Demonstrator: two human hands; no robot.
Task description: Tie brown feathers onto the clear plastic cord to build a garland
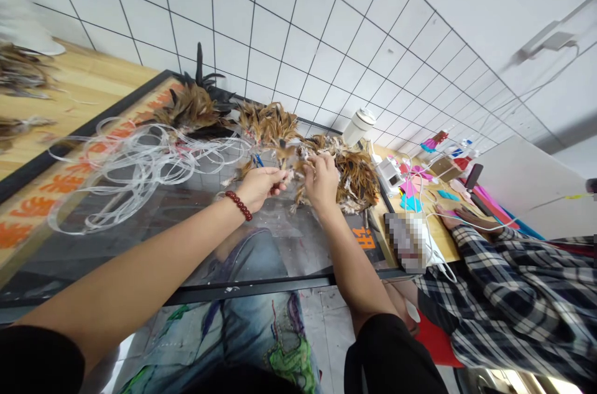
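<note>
My left hand [261,187], with a dark red bead bracelet [239,206] at its wrist, is closed in a pinch. A small brown feather [283,156] with a pale fluffy base rises at its fingertips. My right hand [323,179] has its fingers bent down onto the left edge of a pile of brown feathers [357,179]; its fingertips are partly hidden among them. Behind my hands stands another bunch of brown feathers [265,122]. A small blue tool [258,160] lies just beyond my left hand, partly covered.
Loops of clear plastic strip [153,164] spread over the glass-topped, black-framed table [289,282] at left. More feathers [191,105] lie behind them. A white bottle [359,127] stands by the tiled wall. At right, a person in a plaid sleeve [485,263] sits near coloured pieces and cables.
</note>
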